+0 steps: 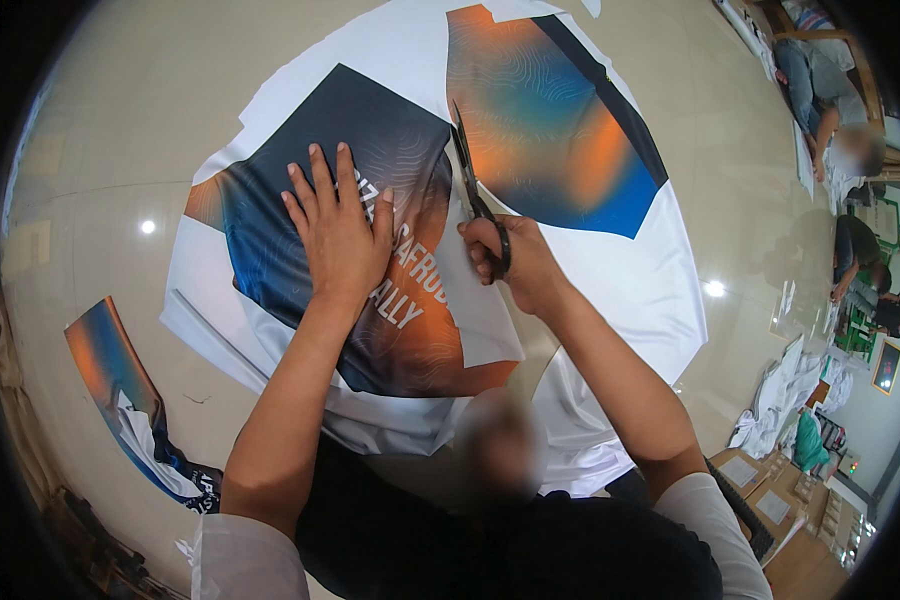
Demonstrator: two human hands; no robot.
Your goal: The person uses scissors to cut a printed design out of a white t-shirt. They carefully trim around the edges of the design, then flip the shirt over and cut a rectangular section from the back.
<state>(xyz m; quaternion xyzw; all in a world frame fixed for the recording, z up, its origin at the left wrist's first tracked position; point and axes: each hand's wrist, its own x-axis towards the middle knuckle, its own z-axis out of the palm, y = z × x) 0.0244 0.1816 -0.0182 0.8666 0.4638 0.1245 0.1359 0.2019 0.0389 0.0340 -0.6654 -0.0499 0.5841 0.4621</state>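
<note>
My left hand lies spread on a printed fabric piece in navy, grey and orange, with white lettering and fine contour lines. My right hand grips black-handled scissors, whose blades point away from me along that piece's right edge. A second printed piece in orange and blue with a dark strip lies just right of the blades. Both lie on a large white sheet of fabric, which has a cut gap beside and below my right hand.
The sheet rests on a glossy beige tiled floor. A narrow printed strip lies at left. Two other people sit at the far right. White fabric piles and cardboard boxes are at lower right.
</note>
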